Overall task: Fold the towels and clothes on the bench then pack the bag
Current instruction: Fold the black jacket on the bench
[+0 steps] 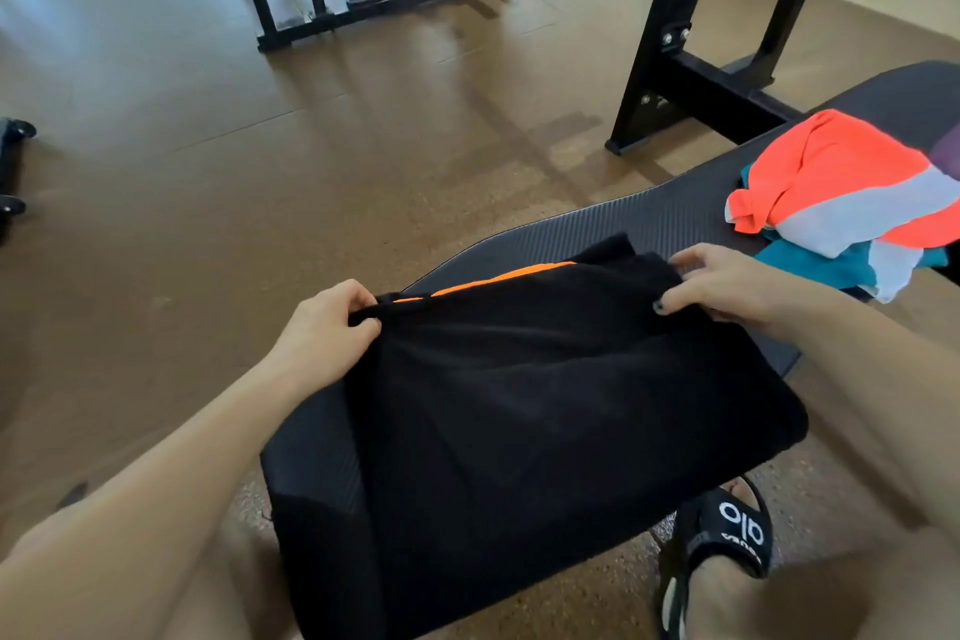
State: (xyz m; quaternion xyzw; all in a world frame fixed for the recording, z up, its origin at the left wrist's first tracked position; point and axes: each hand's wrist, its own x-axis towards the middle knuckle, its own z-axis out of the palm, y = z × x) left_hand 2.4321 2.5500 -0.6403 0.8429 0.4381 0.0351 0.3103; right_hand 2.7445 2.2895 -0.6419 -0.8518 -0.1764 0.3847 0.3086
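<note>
1. on the near end of the bench (pixel 670 224), the left hand (pixel 324 333) has its fingers (pixel 358 299) curled shut over the far left corner of the black towel (pixel 545 395), thumb pressed against the folded edge.
2. the right hand (pixel 727 283) pinches the far right corner of the same towel, thumb on top with a dark-painted nail, the other fingers bent over the fabric's edge.
3. between the two hands an orange stripe (pixel 493 278) runs along the towel's far edge, partly covered by the upper layer.
4. the towel lies doubled across the padded seat, its near side hanging over the bench's front edge toward the person's legs.
5. both bare forearms reach in from the bottom corners of the view.
6. further along the bench, to the right and apart from the towel, a loose pile of clothes (pixel 841 192) sits unfolded: an orange and pale grey garment on top, teal fabric (pixel 810 265) beneath it.
7. below the bench on the right, a foot in a black slide sandal (pixel 732 530) with white lettering rests on the speckled brown floor (pixel 260 172).
8. black steel gym frames (pixel 670 42) stand on the floor beyond the bench.
</note>
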